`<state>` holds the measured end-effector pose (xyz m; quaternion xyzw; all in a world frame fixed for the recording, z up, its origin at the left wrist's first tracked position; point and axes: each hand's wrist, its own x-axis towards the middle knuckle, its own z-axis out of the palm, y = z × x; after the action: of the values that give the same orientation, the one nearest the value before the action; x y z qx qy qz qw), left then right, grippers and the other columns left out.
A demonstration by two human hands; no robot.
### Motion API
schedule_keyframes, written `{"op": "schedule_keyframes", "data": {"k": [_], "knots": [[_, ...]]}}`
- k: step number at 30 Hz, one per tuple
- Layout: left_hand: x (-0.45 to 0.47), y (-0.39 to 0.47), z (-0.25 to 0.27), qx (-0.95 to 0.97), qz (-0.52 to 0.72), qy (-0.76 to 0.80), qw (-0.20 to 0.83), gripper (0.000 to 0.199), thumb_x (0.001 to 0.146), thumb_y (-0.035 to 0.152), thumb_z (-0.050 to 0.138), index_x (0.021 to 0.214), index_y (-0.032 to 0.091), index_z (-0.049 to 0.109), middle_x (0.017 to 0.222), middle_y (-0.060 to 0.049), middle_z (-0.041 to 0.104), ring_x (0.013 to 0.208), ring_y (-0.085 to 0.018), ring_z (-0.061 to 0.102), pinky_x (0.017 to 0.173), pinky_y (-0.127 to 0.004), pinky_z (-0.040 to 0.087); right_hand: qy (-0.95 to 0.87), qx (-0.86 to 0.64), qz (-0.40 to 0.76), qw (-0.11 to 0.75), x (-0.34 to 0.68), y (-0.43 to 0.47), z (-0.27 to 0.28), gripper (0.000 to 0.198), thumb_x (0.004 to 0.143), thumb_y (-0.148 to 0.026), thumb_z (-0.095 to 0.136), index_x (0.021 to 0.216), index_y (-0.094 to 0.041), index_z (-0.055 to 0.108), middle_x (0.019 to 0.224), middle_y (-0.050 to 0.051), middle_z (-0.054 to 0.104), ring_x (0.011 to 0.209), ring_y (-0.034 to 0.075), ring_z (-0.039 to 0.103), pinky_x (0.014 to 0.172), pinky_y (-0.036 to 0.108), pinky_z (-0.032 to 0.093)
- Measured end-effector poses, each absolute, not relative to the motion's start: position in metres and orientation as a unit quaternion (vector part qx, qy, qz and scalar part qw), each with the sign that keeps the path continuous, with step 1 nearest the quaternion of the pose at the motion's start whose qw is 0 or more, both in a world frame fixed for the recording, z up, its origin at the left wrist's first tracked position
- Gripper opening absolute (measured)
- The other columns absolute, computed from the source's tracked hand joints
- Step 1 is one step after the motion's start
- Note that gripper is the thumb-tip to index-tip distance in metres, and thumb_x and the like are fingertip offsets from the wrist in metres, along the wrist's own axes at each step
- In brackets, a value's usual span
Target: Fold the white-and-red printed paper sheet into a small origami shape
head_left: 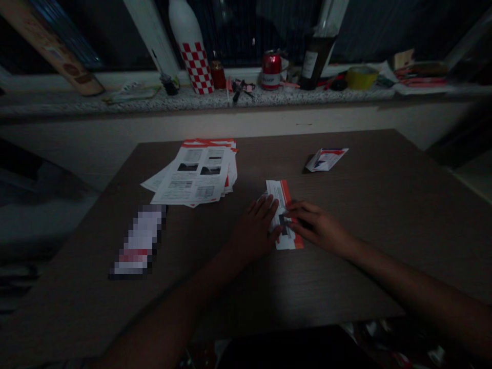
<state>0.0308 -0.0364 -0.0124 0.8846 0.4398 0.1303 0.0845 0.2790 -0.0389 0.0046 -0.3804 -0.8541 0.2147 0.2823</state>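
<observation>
A strip of folded printed paper (pixel 282 195), white with an orange band, lies on the table in front of me. My left hand (pixel 258 225) rests flat over its left side, fingers spread, covering part of the print. From the other side, my right hand (pixel 321 228) touches the paper's right edge with its fingertips, the fingers stretched and slightly apart. A stack of printed sheets (pixel 192 174) with orange edges is fanned out to the upper left. At the upper right stands a small folded paper piece (pixel 326 159) with slanted faces.
A phone-like object (pixel 139 241), blurred by pixels, lies at the left of the brown table (pixel 369 195). Along the granite sill (pixel 146 105) stand a white bottle with red checks (pixel 198 66), a red can (pixel 271 70), a dark bottle (pixel 310 64) and yellow tape (pixel 361 78).
</observation>
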Motion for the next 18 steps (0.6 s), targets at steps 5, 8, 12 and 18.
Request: {"op": "schedule_keyframes", "data": {"k": [5, 8, 12, 18], "knots": [[0.031, -0.037, -0.013, 0.886, 0.141, 0.435, 0.075, 0.066, 0.11, 0.048, 0.044, 0.167, 0.016, 0.032, 0.175, -0.014, 0.03, 0.165, -0.028, 0.023, 0.133, -0.049, 0.026, -0.884, -0.372, 0.149, 0.24, 0.279, -0.034, -0.001, 0.031, 0.104, -0.029, 0.063, 0.133, -0.027, 0.073, 0.144, 0.014, 0.065, 0.134, 0.032, 0.063, 0.111, 0.056, 0.055], [0.032, -0.037, -0.013, 0.884, 0.141, 0.438, 0.079, 0.065, 0.11, 0.046, 0.045, 0.167, 0.017, 0.032, 0.175, -0.013, 0.03, 0.164, -0.028, 0.023, 0.133, -0.05, 0.027, -0.889, -0.371, 0.148, 0.224, 0.283, -0.039, 0.0, 0.034, 0.104, -0.03, 0.063, 0.137, -0.028, 0.071, 0.148, 0.014, 0.063, 0.135, 0.033, 0.062, 0.111, 0.057, 0.055], [0.033, -0.038, -0.013, 0.884, 0.134, 0.442, 0.077, 0.065, 0.11, 0.044, 0.045, 0.167, 0.015, 0.032, 0.176, -0.014, 0.028, 0.164, -0.029, 0.024, 0.133, -0.05, 0.026, -0.887, -0.373, 0.16, 0.22, 0.286, -0.042, 0.002, 0.029, 0.104, -0.031, 0.063, 0.131, -0.028, 0.074, 0.148, 0.013, 0.062, 0.133, 0.032, 0.064, 0.11, 0.054, 0.056], [0.033, -0.038, -0.015, 0.883, 0.135, 0.443, 0.072, 0.065, 0.111, 0.047, 0.044, 0.167, 0.015, 0.032, 0.176, -0.014, 0.027, 0.164, -0.03, 0.023, 0.134, -0.05, 0.024, -0.852, -0.394, 0.205, 0.276, 0.275, -0.021, 0.006, 0.013, 0.104, -0.027, 0.063, 0.109, -0.024, 0.074, 0.122, 0.011, 0.07, 0.115, 0.026, 0.07, 0.101, 0.044, 0.058]]}}
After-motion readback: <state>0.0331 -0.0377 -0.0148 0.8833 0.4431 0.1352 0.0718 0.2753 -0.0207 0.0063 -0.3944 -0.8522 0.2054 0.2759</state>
